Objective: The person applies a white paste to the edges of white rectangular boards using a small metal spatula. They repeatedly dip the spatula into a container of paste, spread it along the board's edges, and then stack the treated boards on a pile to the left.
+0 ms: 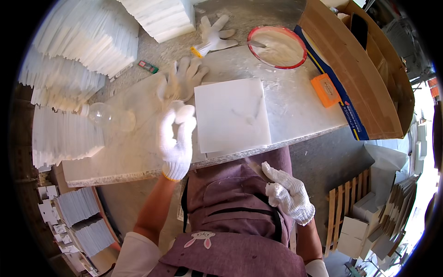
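Note:
A square white tile (232, 115) lies near the front edge of the stone-topped table, over what looks like another slab. Beside its left edge is my left hand (177, 138) in a white knit glove. Its fingers are bent and apart from the thumb, with nothing visible between them. In front of the table, over my lap, my right hand (290, 193), gloved too, is closed around a thin blade, apparently a putty knife (256, 168); its handle is hidden in the glove. Faint smears mark the right part of the tile.
A red-rimmed bowl (277, 47) of pale paste holds a tool. Loose gloves (183, 79) lie behind my left hand, near a clear bottle (110, 116). Stacked tiles (87, 34) rise at left; an orange box (326, 90) and a cardboard box (355, 69) stand at right.

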Demonstrator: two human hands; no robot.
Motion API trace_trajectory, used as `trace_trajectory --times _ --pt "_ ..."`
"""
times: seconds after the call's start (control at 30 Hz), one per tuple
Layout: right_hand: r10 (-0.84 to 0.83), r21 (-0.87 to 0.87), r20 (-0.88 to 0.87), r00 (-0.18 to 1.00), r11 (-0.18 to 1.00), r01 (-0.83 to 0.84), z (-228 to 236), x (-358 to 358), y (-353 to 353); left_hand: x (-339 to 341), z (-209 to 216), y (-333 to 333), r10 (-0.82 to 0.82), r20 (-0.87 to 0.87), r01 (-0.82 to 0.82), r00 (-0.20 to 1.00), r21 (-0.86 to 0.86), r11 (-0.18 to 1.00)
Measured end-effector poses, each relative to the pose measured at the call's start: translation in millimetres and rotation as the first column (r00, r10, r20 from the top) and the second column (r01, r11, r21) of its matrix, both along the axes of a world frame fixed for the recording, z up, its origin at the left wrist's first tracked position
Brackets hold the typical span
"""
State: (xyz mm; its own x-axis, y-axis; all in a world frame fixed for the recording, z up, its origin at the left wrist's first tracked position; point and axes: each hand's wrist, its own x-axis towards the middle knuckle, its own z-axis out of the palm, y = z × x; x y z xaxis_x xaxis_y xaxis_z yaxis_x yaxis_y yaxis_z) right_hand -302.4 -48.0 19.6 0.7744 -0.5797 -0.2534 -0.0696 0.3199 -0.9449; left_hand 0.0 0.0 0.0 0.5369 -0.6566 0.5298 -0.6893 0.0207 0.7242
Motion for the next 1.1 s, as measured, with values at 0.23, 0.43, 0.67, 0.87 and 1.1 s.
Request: trace_trajectory --times 0.23,0.43,0.67,0.87,1.1 --pt "-0.011 0.108 0.001 1.000 0.994 0.011 23.4 21.9 1.3 61.8 -9.8 26.4 0.241 -0.449 -0.273 0.861 -0.008 0.962" --pt "0.086 0.148 0.105 0.991 0.984 -0.101 21.2 31.7 3.4 96.0 -48.0 52.7 0.273 -0.301 -0.259 0.914 0.084 0.962" --pt "0.160 0.281 0.035 0.987 0.946 -0.163 19.2 43.6 6.3 83.6 -39.9 55.7 0.335 -0.063 -0.311 0.940 0.243 0.919" --pt "0.162 0.188 -0.046 0.986 0.971 -0.150 17.1 42.4 5.7 63.9 -35.1 72.4 0.455 0.009 -0.449 0.890 0.182 0.875" --pt "0.084 0.013 0.138 0.987 0.996 -0.087 6.4 43.8 3.3 9.4 -7.2 74.5 0.236 0.156 -0.264 0.959 0.195 0.945"
